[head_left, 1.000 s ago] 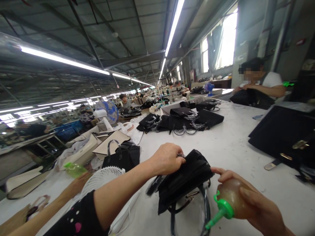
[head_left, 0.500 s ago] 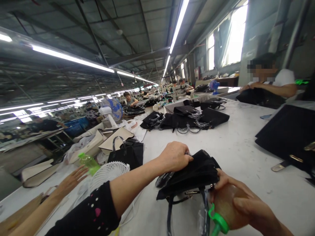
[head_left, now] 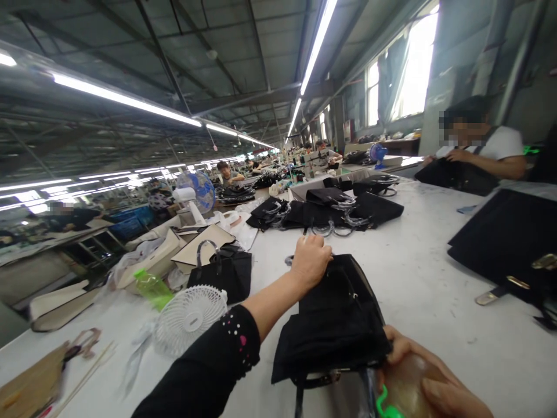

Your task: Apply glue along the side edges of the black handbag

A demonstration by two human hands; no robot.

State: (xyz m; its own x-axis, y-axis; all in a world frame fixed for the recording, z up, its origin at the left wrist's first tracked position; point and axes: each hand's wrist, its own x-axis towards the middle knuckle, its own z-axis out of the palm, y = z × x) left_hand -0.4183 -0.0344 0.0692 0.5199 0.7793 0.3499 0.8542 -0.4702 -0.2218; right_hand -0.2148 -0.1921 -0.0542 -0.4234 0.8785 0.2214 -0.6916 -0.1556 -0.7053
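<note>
Factory hall's long white table point(head_left: 418, 273) bears a black bag point(head_left: 335, 325) gripped by left hand point(head_left: 310, 261); right hand point(head_left: 429, 380) clasps a bottle point(head_left: 402, 377).

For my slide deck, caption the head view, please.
Left hand grips a black bag on the white table; right hand holds a bottle.

- Big factory hall, dark corrugated roof point(head_left: 209, 29) on steel trusses.
- Long fluorescent strips point(head_left: 317, 43) run down the hall; a second row point(head_left: 126, 101) on the left.
- Bright windows point(head_left: 413, 64) in the right wall, grey pillar point(head_left: 448, 58) beside them.
- Long white counter point(head_left: 418, 273) stretches into the distance, scuffed surface.
- Parallel work tables point(head_left: 47, 241) on the left, people seated along them.
- Blue fan point(head_left: 200, 191) stands mid-left.
</note>
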